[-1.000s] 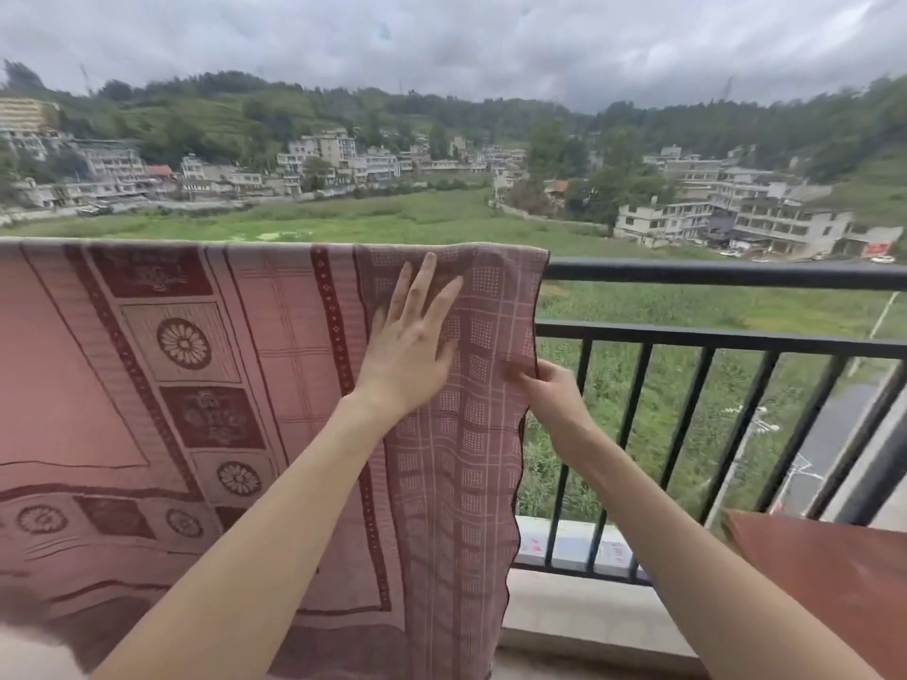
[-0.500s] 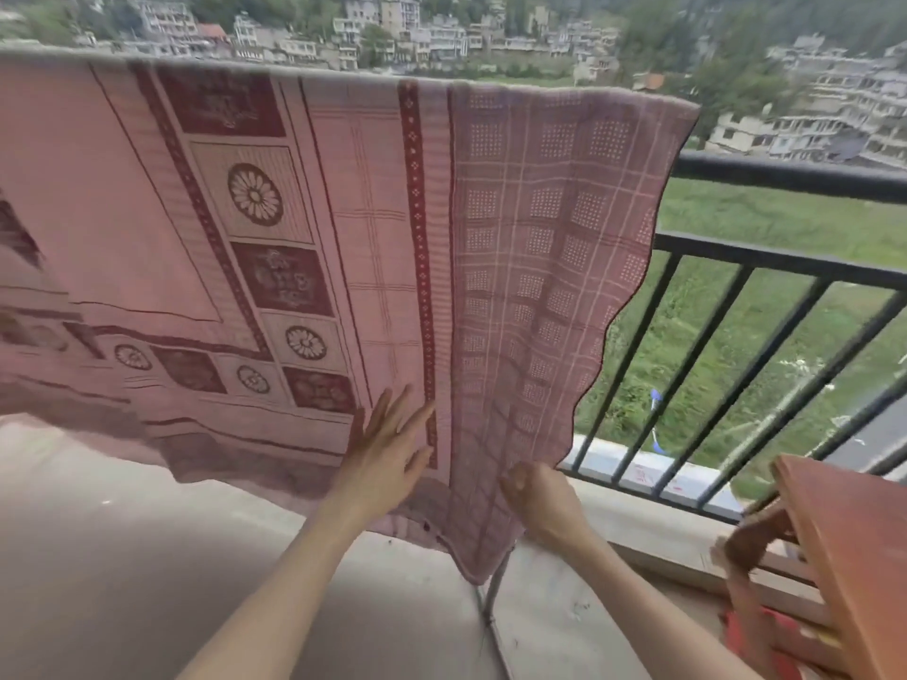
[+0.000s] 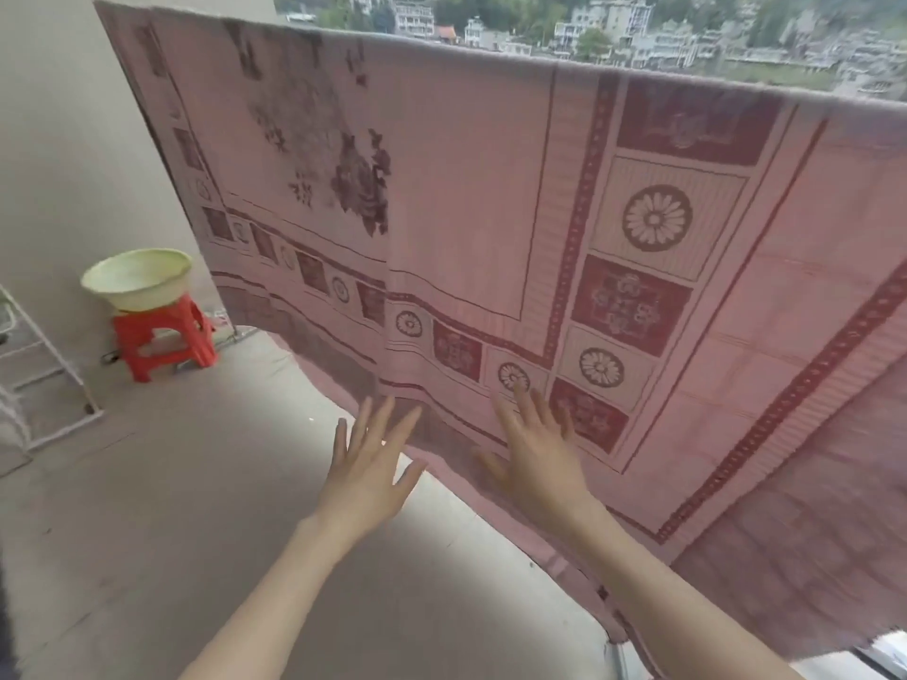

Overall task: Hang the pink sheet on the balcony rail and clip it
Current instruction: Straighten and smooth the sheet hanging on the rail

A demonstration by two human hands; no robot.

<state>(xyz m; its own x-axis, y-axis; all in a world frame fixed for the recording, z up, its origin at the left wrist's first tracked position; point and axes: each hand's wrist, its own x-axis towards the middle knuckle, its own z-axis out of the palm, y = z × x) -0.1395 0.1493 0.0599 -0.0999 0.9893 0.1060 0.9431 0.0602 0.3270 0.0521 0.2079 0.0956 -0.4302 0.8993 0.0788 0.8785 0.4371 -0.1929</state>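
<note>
Both hands flat, fingers spread (gripping nothing): left hand (image 3: pixel 365 476), right hand (image 3: pixel 540 463) against pink sheet (image 3: pixel 466 198).

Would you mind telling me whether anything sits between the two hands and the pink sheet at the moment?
Nothing visible does. The left hand and right hand are both open with fingers spread, right at the lower part of the pink sheet, which is draped over the rail. No clip is visible.

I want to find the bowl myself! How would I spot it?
Look left of the big pink sheet, by the pale wall. A small red stool stands on the floor; the pale bowl sits on top, the only round thing there.
</note>
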